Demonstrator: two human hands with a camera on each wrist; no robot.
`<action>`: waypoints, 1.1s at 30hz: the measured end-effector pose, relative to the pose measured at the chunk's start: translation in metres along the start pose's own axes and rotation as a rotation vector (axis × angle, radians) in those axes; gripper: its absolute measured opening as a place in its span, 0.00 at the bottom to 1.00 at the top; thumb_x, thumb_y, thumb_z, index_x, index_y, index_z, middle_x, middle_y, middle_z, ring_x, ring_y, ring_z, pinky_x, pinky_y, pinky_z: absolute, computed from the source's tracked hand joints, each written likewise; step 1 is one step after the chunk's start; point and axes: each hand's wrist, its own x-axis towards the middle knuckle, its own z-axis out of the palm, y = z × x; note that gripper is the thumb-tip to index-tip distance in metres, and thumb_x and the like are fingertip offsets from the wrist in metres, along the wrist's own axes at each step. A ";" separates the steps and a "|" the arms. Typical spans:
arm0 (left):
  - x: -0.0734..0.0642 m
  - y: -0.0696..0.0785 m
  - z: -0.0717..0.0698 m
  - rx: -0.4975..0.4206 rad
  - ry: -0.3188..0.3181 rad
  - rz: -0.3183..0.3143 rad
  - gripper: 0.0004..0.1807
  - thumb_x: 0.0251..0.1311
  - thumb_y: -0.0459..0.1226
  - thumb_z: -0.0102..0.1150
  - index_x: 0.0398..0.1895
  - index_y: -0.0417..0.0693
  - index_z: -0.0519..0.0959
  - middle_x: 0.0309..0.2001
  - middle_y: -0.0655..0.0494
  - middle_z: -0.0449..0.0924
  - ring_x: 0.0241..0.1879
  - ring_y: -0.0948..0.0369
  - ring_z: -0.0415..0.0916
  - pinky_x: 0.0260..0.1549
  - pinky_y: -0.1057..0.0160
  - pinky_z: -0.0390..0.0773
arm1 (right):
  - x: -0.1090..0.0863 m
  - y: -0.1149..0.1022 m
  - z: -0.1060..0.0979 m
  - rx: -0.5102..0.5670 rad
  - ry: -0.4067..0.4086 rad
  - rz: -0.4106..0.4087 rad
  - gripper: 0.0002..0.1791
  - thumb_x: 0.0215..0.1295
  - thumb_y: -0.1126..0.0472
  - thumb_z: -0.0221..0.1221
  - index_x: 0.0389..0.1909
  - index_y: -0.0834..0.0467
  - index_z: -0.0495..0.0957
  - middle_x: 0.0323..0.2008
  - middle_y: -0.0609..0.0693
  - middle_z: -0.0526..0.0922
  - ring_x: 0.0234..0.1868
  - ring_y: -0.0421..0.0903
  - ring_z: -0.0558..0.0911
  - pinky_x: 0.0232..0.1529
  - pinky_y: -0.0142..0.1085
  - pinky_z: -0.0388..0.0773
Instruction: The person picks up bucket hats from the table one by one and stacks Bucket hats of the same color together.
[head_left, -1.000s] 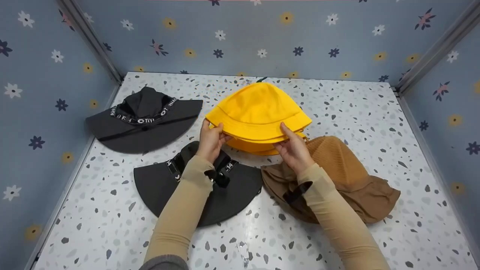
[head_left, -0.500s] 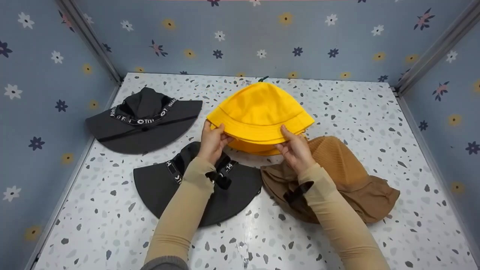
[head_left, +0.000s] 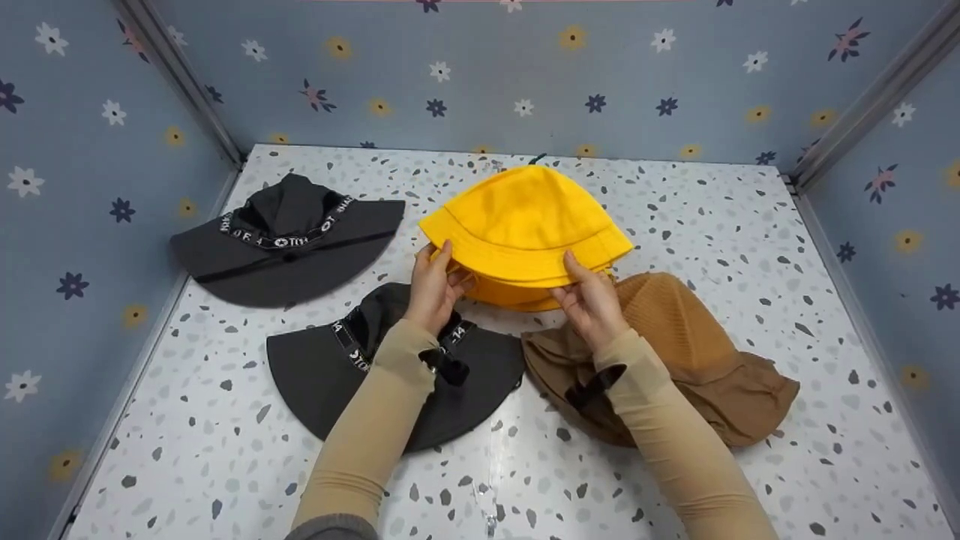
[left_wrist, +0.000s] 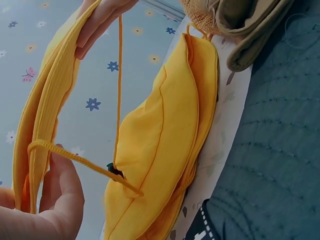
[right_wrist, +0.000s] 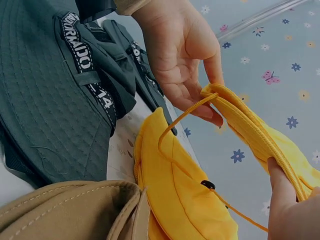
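Observation:
A yellow bucket hat [head_left: 529, 214] is held up over the table, its crown toward the far wall. My left hand [head_left: 433, 289] pinches its brim at the left, thumb on top. My right hand [head_left: 591, 304] grips the brim farther right, thumb on top and fingers beneath. Below it lies a second yellow bucket hat [left_wrist: 155, 130], largely covered in the head view. A thin yellow cord [right_wrist: 175, 162] with a small dark toggle [right_wrist: 208, 184] loops down between the two hats in the right wrist view.
A dark grey wide-brimmed hat [head_left: 292, 262] lies back left; another dark grey hat [head_left: 315, 375] lies front left, partly under my left forearm. At right, a brown hat [head_left: 682, 330] sits below my right forearm. Flower-patterned walls [head_left: 480, 82] enclose the speckled table [head_left: 840, 420].
The held yellow hat has shifted slightly right and tilted, its left side rising and its right side dipping. My left hand moved right with it; my right hand barely moved.

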 end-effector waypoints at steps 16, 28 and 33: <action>-0.010 -0.026 0.028 -0.173 -0.042 0.000 0.41 0.71 0.37 0.55 0.76 0.71 0.43 0.62 0.47 0.69 0.42 0.55 0.78 0.39 0.57 0.81 | -0.001 0.003 -0.001 0.004 -0.018 -0.009 0.11 0.76 0.62 0.48 0.55 0.59 0.71 0.42 0.52 0.84 0.42 0.44 0.84 0.40 0.37 0.84; -0.008 -0.027 0.038 -0.259 0.046 0.101 0.41 0.71 0.29 0.51 0.75 0.71 0.44 0.70 0.48 0.59 0.52 0.54 0.72 0.39 0.58 0.76 | -0.001 0.001 -0.004 -0.194 -0.036 0.047 0.17 0.76 0.54 0.50 0.59 0.58 0.70 0.43 0.53 0.85 0.40 0.46 0.86 0.40 0.36 0.85; -0.009 -0.023 0.040 -0.282 0.050 0.129 0.41 0.71 0.28 0.50 0.76 0.72 0.43 0.70 0.47 0.60 0.55 0.54 0.71 0.41 0.57 0.76 | -0.001 0.000 -0.005 -0.213 -0.037 0.067 0.24 0.76 0.50 0.50 0.66 0.57 0.65 0.56 0.55 0.76 0.54 0.49 0.80 0.60 0.42 0.78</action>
